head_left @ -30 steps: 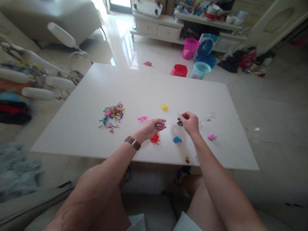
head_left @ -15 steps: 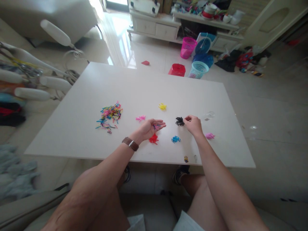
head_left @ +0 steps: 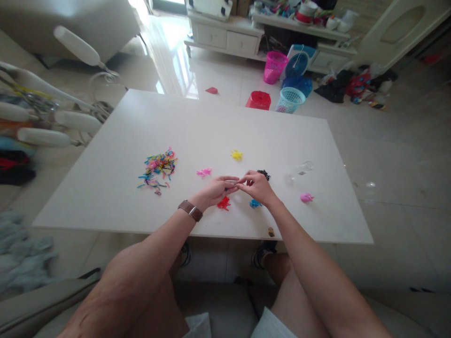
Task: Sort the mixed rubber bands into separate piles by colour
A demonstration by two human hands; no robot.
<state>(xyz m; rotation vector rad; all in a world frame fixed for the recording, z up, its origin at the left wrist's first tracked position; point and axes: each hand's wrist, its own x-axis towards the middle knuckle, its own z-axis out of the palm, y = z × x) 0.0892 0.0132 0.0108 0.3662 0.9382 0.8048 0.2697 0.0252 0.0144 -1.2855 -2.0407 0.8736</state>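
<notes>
My left hand (head_left: 216,189), with a brown watch strap on its wrist, lies palm up over the white table (head_left: 197,122), fingers loosely curled round a few small coloured bands. My right hand (head_left: 260,186) meets it, its fingertips pinched together at the left hand's fingers; what they pinch is too small to make out. Small sorted heaps lie around the hands: red (head_left: 223,203) under the left hand, blue (head_left: 253,203) below the right hand, black (head_left: 264,174) just behind the right hand, pink (head_left: 204,172), yellow (head_left: 236,155) and magenta (head_left: 306,197).
A larger mixed heap of coloured bands (head_left: 157,168) lies to the left on the table. A clear plastic piece (head_left: 300,169) lies to the right. Beyond the table, baskets (head_left: 289,100) and a red tub (head_left: 260,100) stand on the floor. A white rack (head_left: 52,122) is on the left.
My right hand left the black heap and moved left to meet my left hand. The left hand's fingers curled in a little.
</notes>
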